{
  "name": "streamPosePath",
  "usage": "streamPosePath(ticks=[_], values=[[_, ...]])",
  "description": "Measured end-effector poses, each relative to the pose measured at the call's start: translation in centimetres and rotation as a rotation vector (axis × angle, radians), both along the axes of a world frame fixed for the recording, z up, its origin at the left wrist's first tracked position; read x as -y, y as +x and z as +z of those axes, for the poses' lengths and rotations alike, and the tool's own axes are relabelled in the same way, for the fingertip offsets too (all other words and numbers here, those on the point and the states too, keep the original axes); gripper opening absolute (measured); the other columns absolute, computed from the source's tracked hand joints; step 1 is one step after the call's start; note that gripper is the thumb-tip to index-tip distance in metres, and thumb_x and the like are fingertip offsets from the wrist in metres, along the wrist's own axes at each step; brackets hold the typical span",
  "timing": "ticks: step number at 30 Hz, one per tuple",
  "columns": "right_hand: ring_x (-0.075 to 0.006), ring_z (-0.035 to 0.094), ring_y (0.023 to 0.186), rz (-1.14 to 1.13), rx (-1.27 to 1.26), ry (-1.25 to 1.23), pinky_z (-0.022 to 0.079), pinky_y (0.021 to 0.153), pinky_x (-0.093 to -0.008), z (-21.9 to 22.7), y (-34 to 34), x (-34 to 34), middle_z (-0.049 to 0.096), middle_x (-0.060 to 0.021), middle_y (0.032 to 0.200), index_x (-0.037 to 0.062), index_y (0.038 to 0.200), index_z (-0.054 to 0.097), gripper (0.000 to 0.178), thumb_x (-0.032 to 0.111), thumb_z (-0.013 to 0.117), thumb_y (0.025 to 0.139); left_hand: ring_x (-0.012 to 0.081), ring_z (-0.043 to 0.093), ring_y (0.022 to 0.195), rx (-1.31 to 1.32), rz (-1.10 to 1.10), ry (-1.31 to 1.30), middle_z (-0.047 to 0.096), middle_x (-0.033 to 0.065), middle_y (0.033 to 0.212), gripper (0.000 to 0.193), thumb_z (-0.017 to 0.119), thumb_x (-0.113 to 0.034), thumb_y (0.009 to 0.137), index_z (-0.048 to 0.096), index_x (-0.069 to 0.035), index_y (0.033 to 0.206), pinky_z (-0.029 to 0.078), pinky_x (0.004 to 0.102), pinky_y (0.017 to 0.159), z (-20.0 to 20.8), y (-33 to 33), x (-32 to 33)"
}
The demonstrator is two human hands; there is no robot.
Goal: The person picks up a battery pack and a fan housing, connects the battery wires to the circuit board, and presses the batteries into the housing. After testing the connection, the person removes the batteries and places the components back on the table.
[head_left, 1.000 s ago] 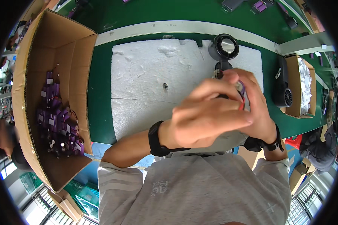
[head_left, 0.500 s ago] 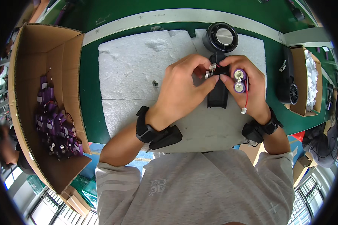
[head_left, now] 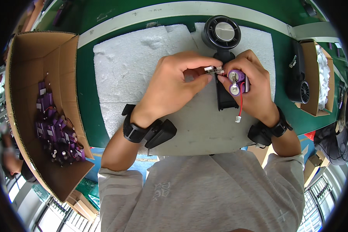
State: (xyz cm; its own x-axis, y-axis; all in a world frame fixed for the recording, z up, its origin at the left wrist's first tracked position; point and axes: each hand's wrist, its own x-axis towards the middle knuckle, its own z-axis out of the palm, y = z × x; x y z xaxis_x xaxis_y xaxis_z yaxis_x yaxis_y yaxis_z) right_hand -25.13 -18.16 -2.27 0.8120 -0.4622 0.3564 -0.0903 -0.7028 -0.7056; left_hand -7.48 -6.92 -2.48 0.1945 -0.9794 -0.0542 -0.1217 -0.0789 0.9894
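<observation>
My left hand point(head_left: 164, 87) pinches a small circuit board point(head_left: 214, 70) between thumb and forefinger, with a white connector at its left end. A purple two-cell battery pack point(head_left: 242, 76) is held in my right hand point(head_left: 259, 83), its silver cell ends facing up. From the pack, a red lead hangs down to a white plug point(head_left: 238, 119). The right thumb and forefinger tips come close to the board. Under both hands lies a black handheld fan point(head_left: 221, 33), its round head away from me and its open handle point(head_left: 225, 99) toward me. The hands partly hide the handle's middle.
White foam sheets point(head_left: 123, 73) cover the green bench. A cardboard box point(head_left: 65, 58) of purple battery packs stands at the left. On the right, another black fan point(head_left: 297, 83) lies beside a carton point(head_left: 311, 58) with white packing. A pale rail point(head_left: 158, 14) crosses the far side.
My left hand has drawn left, and the board has turned from upright to nearly level. The battery pack has tipped and shifted left in my right hand. The whole view has shifted slightly.
</observation>
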Motion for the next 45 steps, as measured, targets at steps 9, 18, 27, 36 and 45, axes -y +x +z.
streamPosePath(ticks=[9, 18, 27, 36, 45], values=[[-0.0232, 0.053, 0.075, 0.021, -0.034, -0.068, 0.044, 0.062, -0.0304, 0.1, 0.3, -0.4, 0.059, -0.0057, 0.074, 0.0043, 0.084, 0.062, 0.027, -0.006, 0.076, 0.064, 0.0188, 0.063, 0.080, 0.359, -0.086, -0.202, 0.062, 0.0084, 0.094, 0.027, 0.062, 0.014, 0.072, 0.070, -0.004, 0.090, 0.052, 0.0274, 0.069, 0.3, 0.5, -0.1], [-0.0235, 0.050, 0.074, 0.028, -0.080, -0.025, 0.043, 0.064, -0.0318, 0.4, 0.2, -0.4, 0.061, -0.0039, 0.075, 0.0068, 0.086, 0.063, 0.026, -0.003, 0.073, 0.064, 0.0155, 0.060, 0.081, 0.192, -0.047, -0.220, 0.060, 0.0064, 0.096, 0.025, 0.063, 0.013, 0.073, 0.062, -0.003, 0.092, 0.051, 0.0248, 0.068, -0.5, -1.1, -0.2], [-0.0121, 0.055, 0.074, -0.066, 0.091, 0.608, 0.044, 0.065, -0.0268, 0.6, -1.2, 0.5, 0.060, -0.0039, 0.079, 0.0012, 0.096, 0.061, 0.021, 0.021, 0.064, 0.090, 0.0112, 0.057, 0.081, 0.156, -0.020, -0.208, 0.059, 0.0030, 0.093, 0.023, 0.066, 0.013, 0.074, 0.059, -0.003, 0.090, 0.046, 0.0225, 0.064, 0.2, -0.9, -0.2], [-0.0107, 0.056, 0.065, -0.089, 0.017, 0.599, 0.041, 0.059, -0.0253, 0.6, -1.5, 0.9, 0.058, -0.0059, 0.076, -0.0012, 0.092, 0.059, 0.034, 0.028, 0.047, 0.101, 0.0070, 0.054, 0.072, 0.200, -0.004, -0.096, 0.061, 0.0004, 0.086, 0.019, 0.070, 0.007, 0.076, 0.060, -0.004, 0.087, 0.043, 0.0210, 0.060, 0.1, -0.9, -0.2], [-0.0117, 0.051, 0.053, -0.040, -0.135, 0.028, 0.038, 0.048, -0.0253, 2.1, -0.6, -0.5, 0.058, -0.0057, 0.070, -0.0021, 0.088, 0.066, 0.012, 0.008, 0.062, 0.091, 0.0067, 0.056, 0.070, 0.194, -0.001, -0.134, 0.062, 0.0007, 0.081, 0.016, 0.074, 0.002, 0.077, 0.064, -0.003, 0.089, 0.045, 0.0218, 0.059, 0.2, -1.0, -0.2]])
